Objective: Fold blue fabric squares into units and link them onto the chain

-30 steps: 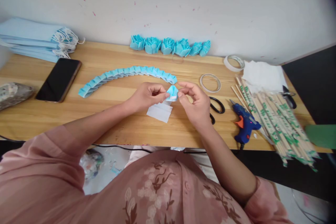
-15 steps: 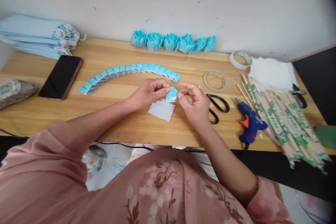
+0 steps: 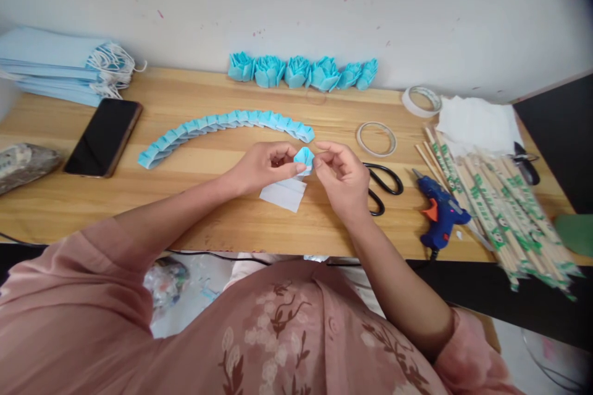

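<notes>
My left hand (image 3: 263, 166) and my right hand (image 3: 341, 178) meet over the middle of the wooden table (image 3: 194, 203). Both pinch a small rolled piece of light blue fabric (image 3: 304, 157) between their fingertips. A white pleated strip (image 3: 283, 193) hangs from the roll and lies on the table under my hands. Just beyond my hands a long curved band of folded blue pieces (image 3: 222, 125) lies flat. A row of finished blue rosettes (image 3: 301, 71) stands against the wall.
A phone (image 3: 103, 137) and a stack of blue face masks (image 3: 60, 71) are at the left. To the right lie two tape rolls (image 3: 376, 138), black scissors (image 3: 382, 184), a blue glue gun (image 3: 438, 212), wrapped chopsticks (image 3: 495, 210) and white tissue (image 3: 477, 123).
The blue roll has been turned a little tighter between my fingertips. My head shifted slightly, so the table slid in view. My hands stayed in the same spot.
</notes>
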